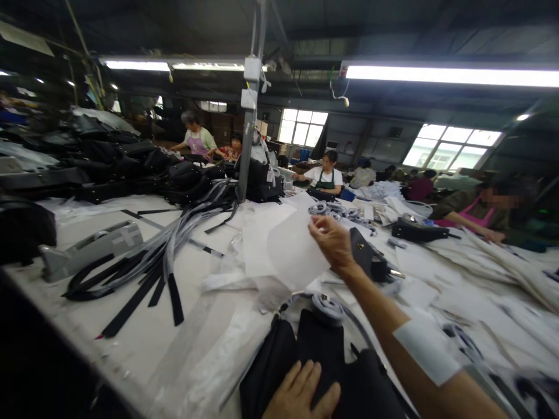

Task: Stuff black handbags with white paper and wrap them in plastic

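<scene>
My right hand (pixel 334 241) is raised over the table, its fingers pinched on a sheet of white tissue paper (pixel 292 250) that it holds up in the air. Low at the frame's bottom, my left hand (pixel 301 393) lies flat with fingers apart on a black bag (pixel 301 361). A wrapped grey handle (pixel 325 307) curls at the top of that bag. A white band sits round my right forearm. Just behind my right hand lies a small black bag piece (pixel 369 256) with metal fittings.
A heap of black and grey straps (pixel 152 262) spreads over the white table (pixel 144 326) to the left. Stacked black bags (pixel 109 163) fill the far left. A metal post (pixel 251 116) stands mid-table. Several other people work at the far and right sides.
</scene>
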Demonstrator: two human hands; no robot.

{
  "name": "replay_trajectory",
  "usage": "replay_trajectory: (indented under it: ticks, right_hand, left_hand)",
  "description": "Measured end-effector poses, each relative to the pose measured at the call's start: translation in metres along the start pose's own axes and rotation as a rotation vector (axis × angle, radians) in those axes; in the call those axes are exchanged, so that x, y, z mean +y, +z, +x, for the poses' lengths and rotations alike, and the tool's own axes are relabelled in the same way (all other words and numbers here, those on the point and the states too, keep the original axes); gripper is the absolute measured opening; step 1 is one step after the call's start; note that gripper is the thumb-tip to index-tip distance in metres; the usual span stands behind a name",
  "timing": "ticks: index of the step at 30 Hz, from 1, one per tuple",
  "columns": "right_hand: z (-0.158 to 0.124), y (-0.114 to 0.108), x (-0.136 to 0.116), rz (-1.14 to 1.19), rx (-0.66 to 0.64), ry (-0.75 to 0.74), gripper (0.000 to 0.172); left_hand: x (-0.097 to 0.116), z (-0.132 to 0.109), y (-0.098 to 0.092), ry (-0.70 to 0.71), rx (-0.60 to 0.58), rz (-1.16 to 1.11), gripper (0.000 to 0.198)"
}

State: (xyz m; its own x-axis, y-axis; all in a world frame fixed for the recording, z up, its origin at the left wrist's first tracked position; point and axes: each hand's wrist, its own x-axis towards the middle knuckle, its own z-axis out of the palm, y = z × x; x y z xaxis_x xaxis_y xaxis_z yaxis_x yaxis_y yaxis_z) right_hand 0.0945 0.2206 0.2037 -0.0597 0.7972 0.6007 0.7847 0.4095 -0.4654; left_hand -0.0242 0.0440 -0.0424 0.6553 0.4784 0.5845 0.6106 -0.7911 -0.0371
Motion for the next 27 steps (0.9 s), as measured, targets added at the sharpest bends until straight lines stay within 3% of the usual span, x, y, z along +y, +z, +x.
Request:
replay_trajectory:
  ticks: [1,2,3,6,9,12,15,18,20,23,27]
  right_hand:
    - [-0.006,-0.027,-0.005,0.012,0.066,-0.048,0.013]
    - [-0.017,-0.054,-0.009,0.033,0.180,-0.206,0.012]
    - [-0.032,-0.079,-0.014,0.014,0.196,-0.361,0.013]
    - [-0.102,-0.121,-0.027,-0.082,-0.038,-0.677,0.013]
    - [-0.182,-0.114,-0.024,-0.133,-0.350,-0.710,0.020]
    - [-0.237,-0.085,-0.005,-0.115,-0.540,-0.611,0.024]
    - [-0.257,-0.067,0.010,-0.068,-0.614,-0.530,0.025]
    - [-0.256,-0.063,0.010,-0.050,-0.683,-0.501,0.026]
    - [-0.254,-0.064,0.005,-0.044,-0.742,-0.500,0.027]
    - [-0.255,-0.065,-0.001,-0.036,-0.806,-0.462,0.023]
    - [-0.261,-0.067,-0.001,-0.010,-0.780,-0.309,0.015]
  left_hand:
    - [0.002,0.001,-0.009,0.000,-0.029,-0.051,0.059]
    - [0.004,0.003,-0.018,-0.054,-0.069,-0.116,0.065]
    - [0.007,0.004,-0.026,-0.107,-0.106,-0.189,0.068]
    - [0.013,0.005,-0.042,-0.279,-0.136,-0.445,0.067]
    - [0.012,0.005,-0.047,-0.501,-0.026,-0.788,0.048]
    - [0.002,0.006,-0.053,-0.856,0.234,-1.215,0.026]
    - [-0.010,0.009,-0.063,-1.082,0.423,-1.470,0.043]
    - [-0.017,0.014,-0.073,-1.091,0.461,-1.669,0.071]
    - [-0.018,0.015,-0.076,-1.080,0.431,-1.637,0.073]
    - [-0.017,0.014,-0.073,-1.122,0.368,-1.326,0.059]
    - [-0.013,0.014,-0.069,-1.186,0.415,-1.041,0.050]
